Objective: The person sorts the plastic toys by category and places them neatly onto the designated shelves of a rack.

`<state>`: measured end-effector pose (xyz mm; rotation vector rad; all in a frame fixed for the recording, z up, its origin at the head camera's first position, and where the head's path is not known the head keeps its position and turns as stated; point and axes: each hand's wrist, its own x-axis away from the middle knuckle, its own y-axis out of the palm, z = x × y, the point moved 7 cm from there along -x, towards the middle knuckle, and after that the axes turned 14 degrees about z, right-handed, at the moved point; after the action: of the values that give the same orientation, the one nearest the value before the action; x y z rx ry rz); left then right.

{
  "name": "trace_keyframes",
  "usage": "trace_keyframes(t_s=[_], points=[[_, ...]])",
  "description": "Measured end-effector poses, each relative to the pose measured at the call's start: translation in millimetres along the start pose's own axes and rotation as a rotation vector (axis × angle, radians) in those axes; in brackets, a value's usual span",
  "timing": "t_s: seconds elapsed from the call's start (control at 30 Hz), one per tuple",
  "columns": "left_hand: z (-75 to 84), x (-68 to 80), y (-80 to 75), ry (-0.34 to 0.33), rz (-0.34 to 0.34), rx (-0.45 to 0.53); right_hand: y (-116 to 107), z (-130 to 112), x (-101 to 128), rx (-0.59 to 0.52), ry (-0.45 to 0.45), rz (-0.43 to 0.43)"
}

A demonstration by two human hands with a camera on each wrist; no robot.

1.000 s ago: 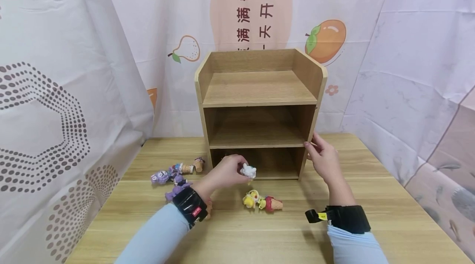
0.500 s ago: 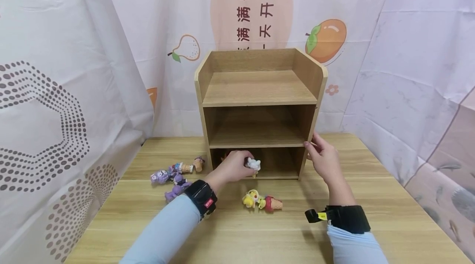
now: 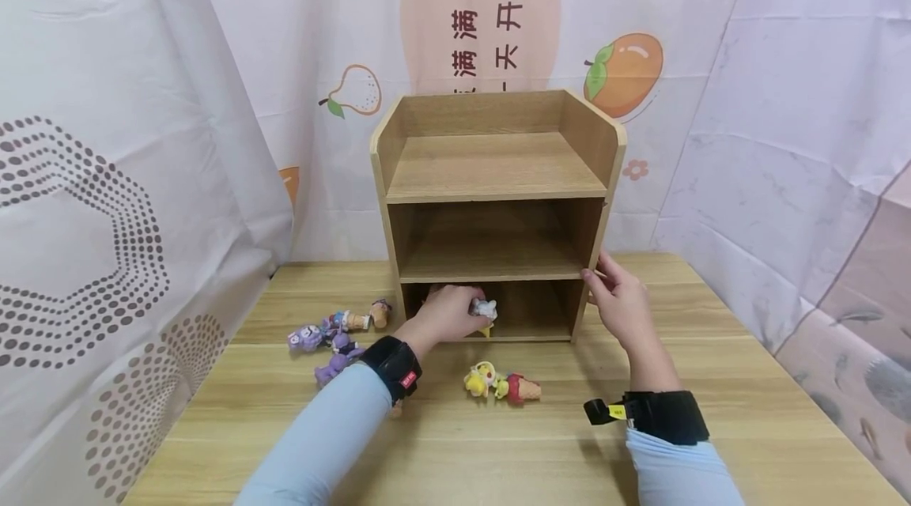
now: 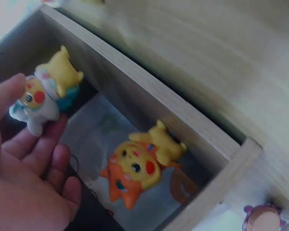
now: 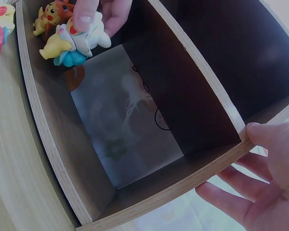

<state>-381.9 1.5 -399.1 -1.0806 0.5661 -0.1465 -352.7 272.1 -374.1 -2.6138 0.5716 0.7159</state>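
Observation:
My left hand [image 3: 450,311] reaches into the front of the bottom compartment of the wooden shelf [image 3: 498,166]. Between its thumb and fingers it pinches a small yellow figurine with a white hood [image 4: 43,98] and a teal patch. In the left wrist view, an orange-hooded yellow figurine [image 4: 135,166] is inside that compartment, nearer its left side panel; in the head view my left hand mostly hides it. At the shelf's right side panel my right hand [image 3: 621,302] holds the edge, thumb at the front and fingers around the outer side.
On the table before the shelf lie a yellow figurine [image 3: 480,379] and a red-topped ice cream cone toy [image 3: 523,388]. Purple figurines [image 3: 306,338] and more cone toys [image 3: 380,314] lie to the left. A printed curtain [image 3: 342,174] hangs behind.
My left hand has carried the white-hooded figurine forward and slightly right, from before the shelf into the bottom compartment's opening. My right hand stays on the side panel.

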Motion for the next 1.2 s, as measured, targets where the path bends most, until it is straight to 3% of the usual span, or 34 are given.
trace_keyframes(t_s=[0.2, 0.6, 0.83, 1.2], points=[[-11.3, -7.9, 0.6, -0.041, -0.026, 0.003, 0.2, -4.1, -0.7, -0.019, -0.006, 0.002], [-26.7, -14.2, -1.8, -0.161, 0.036, 0.062, 0.3, -5.4, 0.1, -0.013, 0.007, -0.010], [-25.0, -18.4, 3.6, -0.157, 0.059, 0.037, -0.5, -3.6, 0.1, -0.022, 0.001, -0.008], [-24.4, -18.3, 8.4, -0.160, 0.027, -0.036, -0.2, -3.1, 0.6, -0.029, -0.001, -0.007]])
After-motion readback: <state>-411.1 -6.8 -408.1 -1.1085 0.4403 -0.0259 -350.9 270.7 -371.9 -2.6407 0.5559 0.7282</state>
